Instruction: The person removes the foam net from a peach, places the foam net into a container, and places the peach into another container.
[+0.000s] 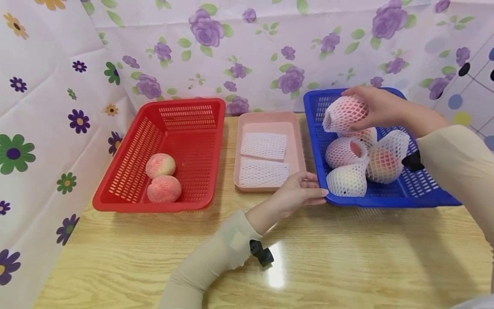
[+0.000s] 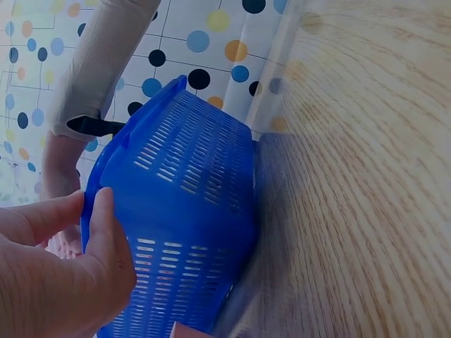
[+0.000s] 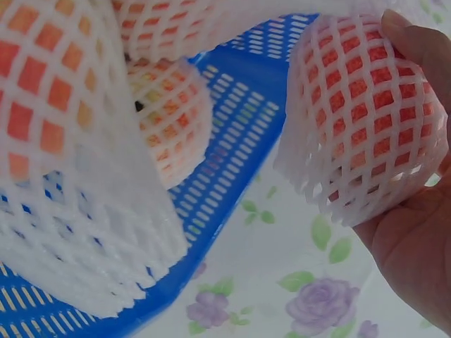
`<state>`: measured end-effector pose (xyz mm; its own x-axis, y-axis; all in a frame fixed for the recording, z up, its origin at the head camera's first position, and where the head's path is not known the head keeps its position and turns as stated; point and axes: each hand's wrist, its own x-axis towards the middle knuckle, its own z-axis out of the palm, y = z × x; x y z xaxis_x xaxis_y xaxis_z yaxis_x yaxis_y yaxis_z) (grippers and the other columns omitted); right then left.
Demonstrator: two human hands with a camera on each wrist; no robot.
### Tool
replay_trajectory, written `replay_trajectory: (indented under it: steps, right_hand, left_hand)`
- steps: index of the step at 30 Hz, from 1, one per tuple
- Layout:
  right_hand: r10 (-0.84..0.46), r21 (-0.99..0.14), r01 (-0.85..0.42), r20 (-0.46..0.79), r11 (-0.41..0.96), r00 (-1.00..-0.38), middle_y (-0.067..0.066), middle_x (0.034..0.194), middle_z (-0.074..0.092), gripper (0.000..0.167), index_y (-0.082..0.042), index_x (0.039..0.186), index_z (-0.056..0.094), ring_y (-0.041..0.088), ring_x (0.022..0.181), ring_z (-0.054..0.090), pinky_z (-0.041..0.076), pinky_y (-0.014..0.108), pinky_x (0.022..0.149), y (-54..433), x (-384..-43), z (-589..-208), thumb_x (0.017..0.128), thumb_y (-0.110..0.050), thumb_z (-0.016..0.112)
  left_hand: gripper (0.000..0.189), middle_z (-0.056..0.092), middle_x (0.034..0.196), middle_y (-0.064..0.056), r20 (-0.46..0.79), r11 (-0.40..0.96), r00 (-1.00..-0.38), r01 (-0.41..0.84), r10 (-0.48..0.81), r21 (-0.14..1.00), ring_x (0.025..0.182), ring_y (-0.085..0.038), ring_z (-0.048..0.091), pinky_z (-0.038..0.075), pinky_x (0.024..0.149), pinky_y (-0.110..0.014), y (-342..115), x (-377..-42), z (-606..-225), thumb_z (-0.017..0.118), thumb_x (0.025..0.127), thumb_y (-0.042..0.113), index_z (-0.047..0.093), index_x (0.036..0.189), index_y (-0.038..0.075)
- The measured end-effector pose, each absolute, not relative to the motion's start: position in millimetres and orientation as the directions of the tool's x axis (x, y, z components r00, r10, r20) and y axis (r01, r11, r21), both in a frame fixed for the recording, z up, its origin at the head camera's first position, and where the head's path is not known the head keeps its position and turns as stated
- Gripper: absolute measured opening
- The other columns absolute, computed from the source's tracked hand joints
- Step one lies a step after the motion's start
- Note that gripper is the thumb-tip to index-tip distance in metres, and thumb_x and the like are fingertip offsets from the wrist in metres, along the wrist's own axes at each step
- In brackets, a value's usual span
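Note:
My right hand [image 1: 380,107] holds a peach in a white foam net sleeve [image 1: 346,113] over the back left of the blue basket [image 1: 386,201]. The right wrist view shows thumb and fingers around the netted peach [image 3: 366,105], red showing through the mesh. At the basket's front left corner, my left hand [image 1: 299,195] pinches the rim between thumb and finger, as the left wrist view shows at the blue basket [image 2: 190,211]. Several more netted peaches [image 1: 385,165] lie inside, below the right hand.
A red basket [image 1: 210,180] at the left holds two bare peaches [image 1: 164,189]. Between the baskets is a pink tray [image 1: 270,118] with two flat foam net sleeves [image 1: 264,145]. Flowered cloth [image 1: 262,56] hangs behind the wooden table [image 1: 328,257].

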<state>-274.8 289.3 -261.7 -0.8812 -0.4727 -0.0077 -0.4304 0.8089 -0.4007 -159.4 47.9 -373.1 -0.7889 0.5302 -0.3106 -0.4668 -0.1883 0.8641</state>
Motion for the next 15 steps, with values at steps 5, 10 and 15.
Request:
replay_trajectory:
  steps: [5,10,15]
  right_hand:
    - [-0.494,-0.390,-0.461,0.019,0.797,-0.869,0.025,0.130,0.047,0.083,-0.001,0.142,0.034,0.038,0.107,0.052,0.047,0.056,0.087,285,-264,-257,0.074,-0.014,0.081]
    - [-0.489,-0.414,-0.455,0.029,0.788,-0.872,0.024,0.131,0.047,0.085,-0.005,0.143,0.034,0.037,0.105,0.053,0.048,0.058,0.087,280,-252,-253,0.074,-0.016,0.082]
    - [-0.503,-0.458,-0.473,0.063,0.753,-0.862,0.023,0.138,0.044,0.086,-0.007,0.144,0.034,0.039,0.111,0.052,0.047,0.061,0.088,275,-239,-253,0.073,-0.014,0.082]
  left_hand:
    - [0.031,0.053,0.086,-0.010,-0.313,-0.187,-0.786,-0.470,0.533,0.862,0.069,-0.015,0.061,0.057,0.082,-0.037,47,-160,-373,0.056,0.083,-0.019,0.047,0.109,-0.006]
    - [0.032,0.053,0.085,-0.008,-0.312,-0.182,-0.783,-0.469,0.538,0.864,0.068,-0.014,0.060,0.057,0.084,-0.037,46,-160,-370,0.056,0.084,-0.019,0.046,0.112,-0.007]
    - [0.032,0.052,0.084,-0.007,-0.321,-0.164,-0.778,-0.472,0.540,0.867,0.068,-0.013,0.060,0.057,0.084,-0.037,46,-160,-369,0.055,0.084,-0.018,0.045,0.113,-0.007]
